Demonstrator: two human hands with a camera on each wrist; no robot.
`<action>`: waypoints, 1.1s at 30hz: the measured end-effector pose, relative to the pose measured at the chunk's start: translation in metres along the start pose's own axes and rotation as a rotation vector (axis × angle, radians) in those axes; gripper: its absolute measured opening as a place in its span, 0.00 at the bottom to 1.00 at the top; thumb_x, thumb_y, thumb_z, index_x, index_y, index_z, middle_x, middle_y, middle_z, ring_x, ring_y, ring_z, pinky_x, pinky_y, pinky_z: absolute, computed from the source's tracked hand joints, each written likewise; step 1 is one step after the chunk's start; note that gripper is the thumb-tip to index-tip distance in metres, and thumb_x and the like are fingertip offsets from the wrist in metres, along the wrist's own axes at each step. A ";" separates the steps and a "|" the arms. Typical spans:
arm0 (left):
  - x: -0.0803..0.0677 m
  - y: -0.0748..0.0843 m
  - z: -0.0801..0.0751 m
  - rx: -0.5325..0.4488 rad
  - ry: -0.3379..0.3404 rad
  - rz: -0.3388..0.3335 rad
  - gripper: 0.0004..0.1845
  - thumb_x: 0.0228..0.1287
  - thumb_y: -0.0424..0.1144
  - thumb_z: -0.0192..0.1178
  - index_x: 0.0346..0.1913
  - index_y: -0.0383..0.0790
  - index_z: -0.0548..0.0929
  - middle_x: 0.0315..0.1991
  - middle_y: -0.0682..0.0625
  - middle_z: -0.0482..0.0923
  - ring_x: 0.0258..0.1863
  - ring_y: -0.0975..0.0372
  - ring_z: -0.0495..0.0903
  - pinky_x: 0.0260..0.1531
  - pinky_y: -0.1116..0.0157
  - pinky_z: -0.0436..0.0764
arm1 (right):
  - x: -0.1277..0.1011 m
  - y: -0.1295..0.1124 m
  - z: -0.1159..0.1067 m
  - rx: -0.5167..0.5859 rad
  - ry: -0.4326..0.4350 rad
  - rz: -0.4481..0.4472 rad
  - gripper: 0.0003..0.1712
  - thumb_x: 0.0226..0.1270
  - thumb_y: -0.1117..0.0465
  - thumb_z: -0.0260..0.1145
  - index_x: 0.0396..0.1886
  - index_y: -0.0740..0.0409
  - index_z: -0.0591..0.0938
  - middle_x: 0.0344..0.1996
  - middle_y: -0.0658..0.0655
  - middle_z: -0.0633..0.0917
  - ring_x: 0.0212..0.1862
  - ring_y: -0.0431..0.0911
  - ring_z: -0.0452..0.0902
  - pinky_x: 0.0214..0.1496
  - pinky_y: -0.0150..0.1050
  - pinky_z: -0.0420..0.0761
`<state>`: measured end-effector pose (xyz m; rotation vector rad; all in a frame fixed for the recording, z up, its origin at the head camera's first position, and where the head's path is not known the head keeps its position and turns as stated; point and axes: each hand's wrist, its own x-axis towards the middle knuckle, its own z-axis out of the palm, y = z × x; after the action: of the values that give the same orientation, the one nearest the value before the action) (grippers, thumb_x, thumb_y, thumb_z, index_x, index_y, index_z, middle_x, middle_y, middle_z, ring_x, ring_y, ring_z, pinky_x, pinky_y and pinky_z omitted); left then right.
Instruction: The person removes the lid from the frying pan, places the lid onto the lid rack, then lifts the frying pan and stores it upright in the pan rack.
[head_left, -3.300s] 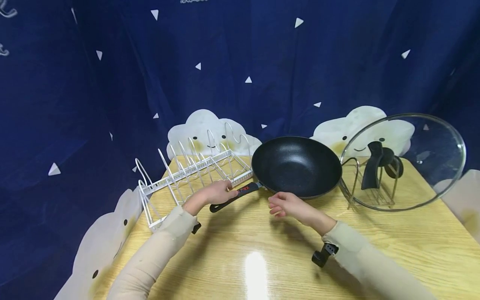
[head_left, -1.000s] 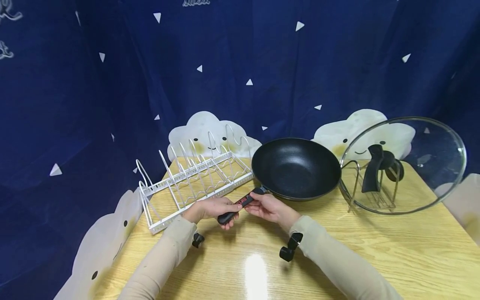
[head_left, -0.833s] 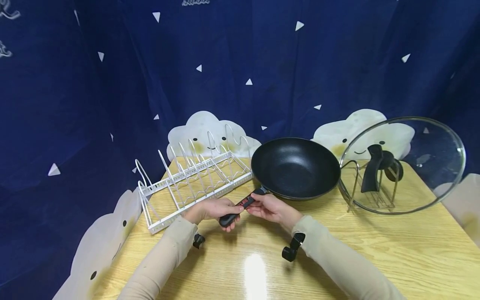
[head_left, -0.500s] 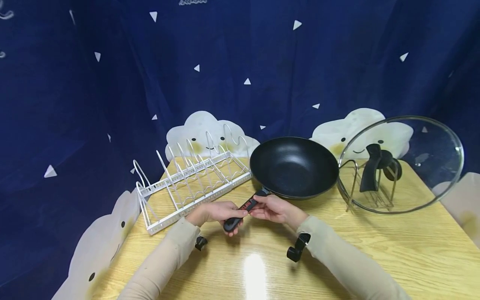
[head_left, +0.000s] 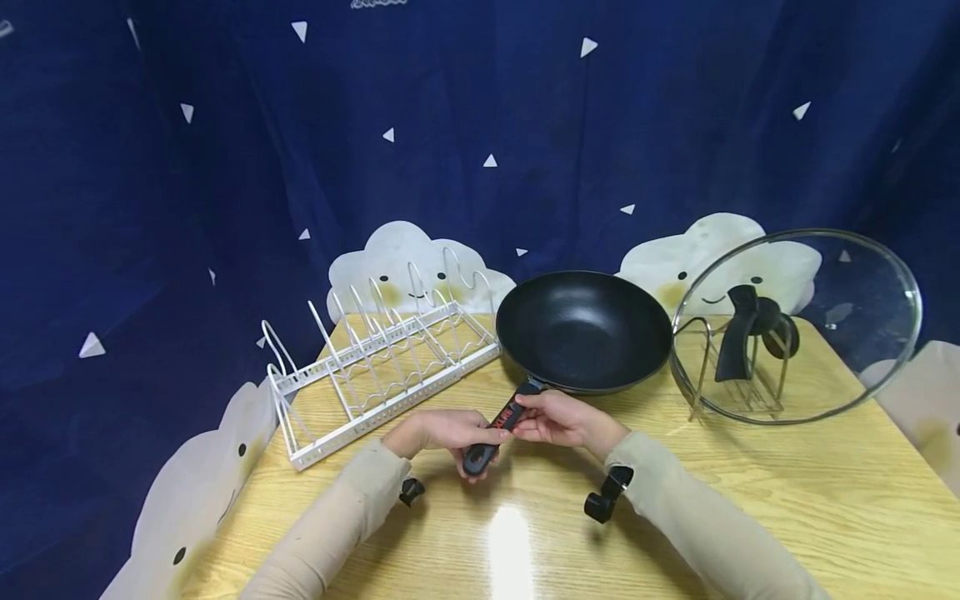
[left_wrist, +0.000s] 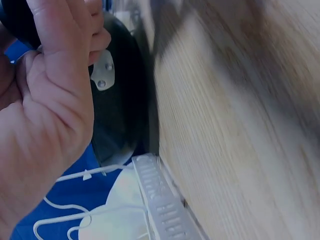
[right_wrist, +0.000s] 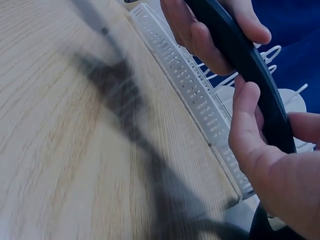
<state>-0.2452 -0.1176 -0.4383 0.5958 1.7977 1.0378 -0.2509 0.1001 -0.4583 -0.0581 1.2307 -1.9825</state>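
A black wok (head_left: 585, 333) sits at the back middle of the table, its long black handle (head_left: 527, 395) pointing toward me. Near the handle's end, my left hand (head_left: 450, 432) grips it with the thumb on top and fingers beneath. Closer to the bowl, my right hand (head_left: 566, 423) pinches the same handle between thumb and fingers. The right wrist view has the handle (right_wrist: 250, 65) held by both the left hand (right_wrist: 200, 37) and the right hand (right_wrist: 275, 170). In the left wrist view, the wok's dark side (left_wrist: 122, 100) shows beyond my palm.
Left of the wok stands a white wire rack (head_left: 397, 404) with upright dividers. A large glass lid (head_left: 847, 333) with a black handle leans upright in a small wire stand (head_left: 705, 362) at the right, close to the wok's rim. A patterned blue curtain (head_left: 480, 100) hangs behind.
The right hand, earlier apart from the handle, has taken hold of it, and the left has closed round its end. Both hands have swung the handle rightward and nearer me; the bowl has hardly shifted.
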 end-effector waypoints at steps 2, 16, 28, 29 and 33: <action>0.003 0.001 0.003 0.003 -0.013 0.005 0.30 0.74 0.49 0.43 0.42 0.16 0.73 0.22 0.44 0.80 0.21 0.58 0.81 0.20 0.67 0.79 | -0.002 0.000 -0.003 -0.006 -0.006 0.009 0.15 0.76 0.62 0.44 0.38 0.68 0.74 0.31 0.61 0.84 0.35 0.45 0.82 0.42 0.35 0.80; 0.013 0.015 0.033 -0.044 0.054 0.038 0.25 0.72 0.52 0.46 0.27 0.35 0.78 0.19 0.45 0.80 0.19 0.58 0.82 0.18 0.68 0.79 | -0.022 -0.005 -0.016 -0.092 -0.059 0.072 0.16 0.77 0.61 0.42 0.40 0.69 0.73 0.35 0.63 0.84 0.40 0.49 0.82 0.46 0.40 0.80; 0.019 0.023 0.055 -0.078 0.096 0.047 0.26 0.72 0.53 0.46 0.25 0.37 0.78 0.18 0.45 0.79 0.18 0.60 0.81 0.17 0.69 0.78 | -0.032 0.001 -0.022 -0.162 -0.025 0.019 0.15 0.77 0.60 0.44 0.39 0.69 0.72 0.34 0.63 0.84 0.40 0.50 0.82 0.46 0.42 0.80; 0.019 0.023 0.056 -0.078 0.104 0.044 0.26 0.72 0.54 0.46 0.25 0.37 0.78 0.18 0.45 0.79 0.17 0.60 0.81 0.16 0.69 0.78 | -0.033 0.002 -0.022 -0.165 -0.018 0.019 0.16 0.77 0.60 0.44 0.38 0.69 0.72 0.33 0.63 0.84 0.40 0.50 0.82 0.45 0.41 0.80; 0.021 0.026 0.061 -0.066 0.121 0.044 0.26 0.72 0.54 0.46 0.23 0.38 0.78 0.17 0.45 0.79 0.17 0.60 0.81 0.15 0.70 0.77 | -0.036 0.002 -0.022 -0.175 0.000 0.014 0.15 0.77 0.60 0.45 0.39 0.69 0.72 0.34 0.64 0.84 0.40 0.51 0.82 0.44 0.41 0.81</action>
<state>-0.2003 -0.0641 -0.4378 0.5440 1.8537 1.1805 -0.2339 0.1385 -0.4593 -0.1357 1.3982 -1.8587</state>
